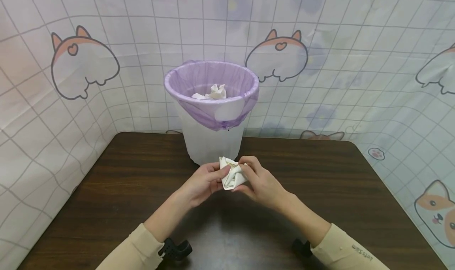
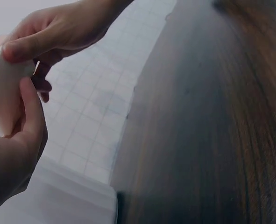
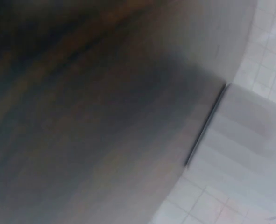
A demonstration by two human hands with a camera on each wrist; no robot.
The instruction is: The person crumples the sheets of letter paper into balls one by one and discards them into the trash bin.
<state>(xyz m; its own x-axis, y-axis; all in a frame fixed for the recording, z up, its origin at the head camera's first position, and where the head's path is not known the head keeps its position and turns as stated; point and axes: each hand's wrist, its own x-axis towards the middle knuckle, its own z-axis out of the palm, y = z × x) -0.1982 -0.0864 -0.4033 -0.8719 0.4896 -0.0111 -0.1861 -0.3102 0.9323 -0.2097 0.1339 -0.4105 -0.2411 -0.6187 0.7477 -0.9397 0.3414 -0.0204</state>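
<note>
Both hands hold a folded, creased piece of white paper point(image 1: 234, 179) above the table, just in front of the bin. My left hand point(image 1: 201, 184) pinches its left side, thumb on top. At its right side, the thumb and fingers of my right hand point(image 1: 266, 185) grip the edge. A faint yellowish patch shows in the upper fold. In the left wrist view the paper point(image 2: 7, 86) stands between the left hand point(image 2: 16, 151) below and the right hand point(image 2: 58, 30) above. Neither hand appears in the right wrist view.
Behind the hands, a white bin point(image 1: 213, 139) with a purple liner point(image 1: 232, 121) stands on the dark wooden table point(image 1: 142, 191). Crumpled white paper point(image 1: 218, 92) lies inside it. A checked curtain point(image 1: 142, 33) with cartoon dogs surrounds the table's back and sides.
</note>
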